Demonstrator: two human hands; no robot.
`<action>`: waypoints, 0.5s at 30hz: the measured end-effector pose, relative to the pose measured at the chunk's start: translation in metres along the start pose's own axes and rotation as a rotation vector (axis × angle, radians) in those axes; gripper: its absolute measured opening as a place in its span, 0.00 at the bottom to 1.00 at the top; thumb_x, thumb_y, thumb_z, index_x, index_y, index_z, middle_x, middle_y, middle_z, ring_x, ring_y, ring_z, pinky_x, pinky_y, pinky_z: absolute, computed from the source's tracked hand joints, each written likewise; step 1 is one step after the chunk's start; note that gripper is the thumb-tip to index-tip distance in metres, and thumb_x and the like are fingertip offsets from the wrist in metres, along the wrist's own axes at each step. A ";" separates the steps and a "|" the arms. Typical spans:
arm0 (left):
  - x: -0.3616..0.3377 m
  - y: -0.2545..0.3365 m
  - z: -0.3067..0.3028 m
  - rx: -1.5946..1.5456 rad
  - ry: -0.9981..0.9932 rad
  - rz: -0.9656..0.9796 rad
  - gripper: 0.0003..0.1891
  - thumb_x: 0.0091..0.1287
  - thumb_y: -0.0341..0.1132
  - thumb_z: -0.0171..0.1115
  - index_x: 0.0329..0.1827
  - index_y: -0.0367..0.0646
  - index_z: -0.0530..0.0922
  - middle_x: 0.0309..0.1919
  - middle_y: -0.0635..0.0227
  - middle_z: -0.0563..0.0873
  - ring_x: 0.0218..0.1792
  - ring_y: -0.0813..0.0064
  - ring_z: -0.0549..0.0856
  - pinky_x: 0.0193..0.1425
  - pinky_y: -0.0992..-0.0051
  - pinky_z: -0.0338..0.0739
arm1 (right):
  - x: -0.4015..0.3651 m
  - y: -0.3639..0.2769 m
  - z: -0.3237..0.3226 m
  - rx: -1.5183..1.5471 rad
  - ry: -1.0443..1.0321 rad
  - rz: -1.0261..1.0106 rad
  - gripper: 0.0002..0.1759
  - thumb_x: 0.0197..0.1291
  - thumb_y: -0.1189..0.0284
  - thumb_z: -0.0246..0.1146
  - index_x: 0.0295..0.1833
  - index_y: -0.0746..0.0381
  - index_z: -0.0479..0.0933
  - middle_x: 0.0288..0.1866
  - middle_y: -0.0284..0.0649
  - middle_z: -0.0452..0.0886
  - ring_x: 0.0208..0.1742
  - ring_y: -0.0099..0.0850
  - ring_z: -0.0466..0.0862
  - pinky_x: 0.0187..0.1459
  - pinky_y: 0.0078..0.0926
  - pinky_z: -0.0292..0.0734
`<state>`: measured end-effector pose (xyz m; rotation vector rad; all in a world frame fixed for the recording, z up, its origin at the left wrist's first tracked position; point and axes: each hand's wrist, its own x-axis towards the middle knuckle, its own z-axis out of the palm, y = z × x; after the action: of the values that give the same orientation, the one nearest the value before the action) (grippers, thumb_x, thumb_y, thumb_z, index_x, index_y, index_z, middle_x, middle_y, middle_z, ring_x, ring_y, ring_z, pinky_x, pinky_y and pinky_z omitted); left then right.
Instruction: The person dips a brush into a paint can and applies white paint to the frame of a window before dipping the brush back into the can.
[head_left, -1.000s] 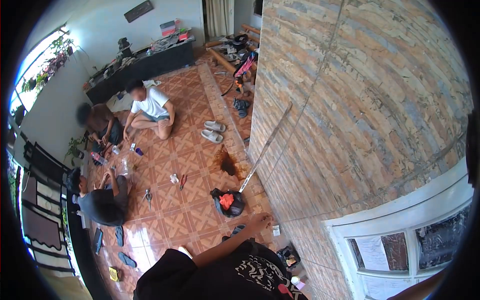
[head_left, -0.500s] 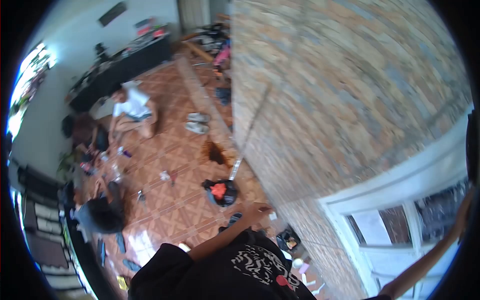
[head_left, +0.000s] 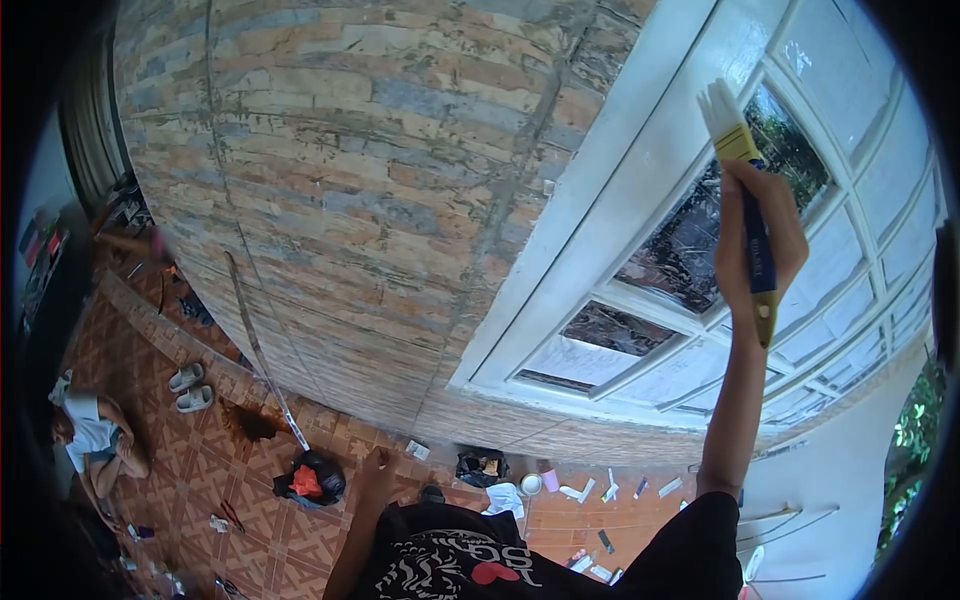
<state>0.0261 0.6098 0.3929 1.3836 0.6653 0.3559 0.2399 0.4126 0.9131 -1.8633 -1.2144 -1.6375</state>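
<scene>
A paintbrush (head_left: pixel 735 140) with white-coated bristles, a yellow ferrule and a dark blue handle is in my right hand (head_left: pixel 765 225). My fingers wrap round its handle, and the bristles are against or very near the white window frame (head_left: pixel 640 150). Behind my hand are glass panes (head_left: pixel 690 235), dark or with pale covering. My left hand (head_left: pixel 375 475) hangs low beside my body, over the tiled floor, with its fingers loosely apart and nothing seen in them. It is nearest to a black bag (head_left: pixel 322 490) with something red-orange inside.
A stone-clad wall (head_left: pixel 370 200) fills the upper middle, with a long pole (head_left: pixel 262 360) leaning on it. A small black container (head_left: pixel 482 466), a white pot (head_left: pixel 530 484) and scattered pieces lie along its base. Slippers (head_left: pixel 195 398) and a seated person (head_left: pixel 100 435) are at left.
My view has swung right towards the window. My right hand, earlier at the right edge, is now in full view with the paintbrush. My left hand has dropped closer to my body.
</scene>
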 end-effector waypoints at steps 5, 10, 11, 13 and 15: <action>0.016 -0.027 -0.006 -0.044 -0.029 0.001 0.08 0.61 0.32 0.61 0.27 0.42 0.72 0.19 0.72 0.76 0.17 0.86 0.71 0.20 0.83 0.65 | -0.030 0.002 0.018 0.016 0.069 0.032 0.07 0.50 0.84 0.62 0.37 0.66 0.79 0.24 0.38 0.73 0.21 0.22 0.71 0.22 0.17 0.64; 0.019 -0.038 -0.016 -0.010 -0.011 -0.057 0.08 0.63 0.33 0.59 0.29 0.42 0.71 0.19 0.72 0.75 0.17 0.87 0.71 0.19 0.84 0.63 | -0.054 -0.004 0.030 0.024 0.037 0.114 0.08 0.49 0.86 0.61 0.36 0.66 0.78 0.23 0.39 0.72 0.21 0.26 0.71 0.23 0.20 0.65; 0.020 -0.037 -0.017 -0.048 -0.031 -0.049 0.08 0.64 0.33 0.59 0.29 0.42 0.70 0.19 0.72 0.75 0.17 0.87 0.71 0.18 0.84 0.62 | -0.061 -0.006 0.033 0.031 0.013 0.113 0.08 0.48 0.86 0.61 0.36 0.67 0.78 0.23 0.40 0.71 0.21 0.29 0.72 0.23 0.22 0.66; 0.013 -0.022 -0.018 -0.082 -0.019 -0.091 0.09 0.64 0.34 0.57 0.28 0.42 0.69 0.19 0.73 0.74 0.16 0.88 0.69 0.18 0.85 0.61 | -0.080 -0.016 0.035 0.056 -0.064 0.135 0.07 0.51 0.85 0.60 0.36 0.67 0.78 0.23 0.41 0.72 0.22 0.28 0.72 0.24 0.23 0.66; 0.009 -0.016 -0.024 0.057 0.005 -0.126 0.13 0.63 0.39 0.60 0.31 0.37 0.74 0.21 0.71 0.76 0.25 0.81 0.74 0.32 0.78 0.68 | -0.104 -0.026 0.040 0.092 -0.158 0.141 0.05 0.52 0.85 0.58 0.36 0.69 0.77 0.24 0.43 0.71 0.23 0.33 0.72 0.25 0.27 0.65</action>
<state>0.0159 0.6306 0.3745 1.3880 0.7682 0.2419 0.2490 0.4208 0.7993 -2.0022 -1.1694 -1.3602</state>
